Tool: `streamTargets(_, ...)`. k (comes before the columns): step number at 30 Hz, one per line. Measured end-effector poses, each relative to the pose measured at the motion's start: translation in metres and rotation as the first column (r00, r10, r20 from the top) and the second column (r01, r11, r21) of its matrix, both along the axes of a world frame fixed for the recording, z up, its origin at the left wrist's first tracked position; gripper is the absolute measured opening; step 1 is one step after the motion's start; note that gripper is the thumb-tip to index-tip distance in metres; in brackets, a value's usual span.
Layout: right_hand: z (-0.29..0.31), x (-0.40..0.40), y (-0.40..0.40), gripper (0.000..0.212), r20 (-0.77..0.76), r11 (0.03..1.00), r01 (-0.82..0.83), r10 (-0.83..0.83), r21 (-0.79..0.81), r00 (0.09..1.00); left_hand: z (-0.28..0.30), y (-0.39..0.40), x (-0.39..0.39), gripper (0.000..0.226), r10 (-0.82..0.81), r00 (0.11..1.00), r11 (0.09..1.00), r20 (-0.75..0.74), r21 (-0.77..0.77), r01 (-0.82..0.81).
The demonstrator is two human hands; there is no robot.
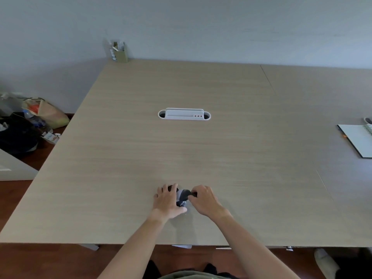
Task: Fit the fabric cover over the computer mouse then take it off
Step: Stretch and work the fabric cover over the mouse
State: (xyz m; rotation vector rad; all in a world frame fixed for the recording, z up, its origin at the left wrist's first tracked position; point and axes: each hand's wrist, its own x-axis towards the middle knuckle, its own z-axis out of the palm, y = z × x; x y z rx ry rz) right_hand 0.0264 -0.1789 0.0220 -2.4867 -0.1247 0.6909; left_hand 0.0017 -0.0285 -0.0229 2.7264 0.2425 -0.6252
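Near the front edge of the light wood table [141, 127], both hands meet over a small dark computer mouse [172, 187]. The left hand [168, 200] lies across its left side, fingers curled down around it and closed on it. The right hand [203, 199] pinches a dark fold of the fabric cover [184, 195] between thumb and fingertips, on the mouse's right side. The cover is grey and black with pale lettering, bunched between the two hands; how far it sits over the mouse cannot be told.

Around the hands the tabletop is bare on every side. A white cable tray [184, 114] sits well beyond, mid-table. A spiral notebook [358, 140] lies at the far right edge, and a tan pen holder [120, 51] stands at the far left corner against the wall. Bags [47, 110] lie on the floor left of the table.
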Motion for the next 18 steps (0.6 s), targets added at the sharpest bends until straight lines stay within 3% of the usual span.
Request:
streamTargets(3, 0.003, -0.003, -0.002, 0.013, -0.037, 0.993, -0.048, 0.044, -0.111, 0.998, 0.0, 0.001, 0.001, 0.097, 0.003, 1.0, 1.0, 0.005, -0.016, -0.003)
streamTargets(6, 0.007, 0.002, -0.008, 0.003, -0.004, 0.987, 0.008, -0.009, -0.158, 1.0, 0.002, 0.004, 0.003, 0.105, -0.039, 0.999, 0.998, -0.009, -0.049, 0.039)
streamTargets(9, 0.005, 0.008, -0.005, 0.021, 0.013, 0.995, 0.065, -0.064, -0.075, 0.998, 0.005, 0.008, 0.002, 0.109, -0.099, 0.995, 0.992, -0.02, -0.08, 0.097)
streamTargets(11, -0.001, 0.007, -0.002, 0.031, -0.037, 0.999, 0.018, -0.02, -0.033, 0.999, 0.007, 0.009, 0.002, 0.108, -0.134, 0.99, 0.988, -0.033, -0.088, 0.131)
streamTargets(14, -0.004, 0.005, -0.005, 0.032, -0.121, 0.996, -0.058, 0.05, -0.063, 0.991, 0.009, 0.012, 0.004, 0.112, -0.186, 0.981, 0.979, -0.051, -0.091, 0.181)
streamTargets(18, 0.005, 0.009, -0.009, 0.044, -0.203, 0.999, -0.029, 0.021, -0.036, 0.979, 0.01, 0.013, 0.006, 0.115, -0.202, 0.978, 0.974, -0.059, -0.114, 0.195)
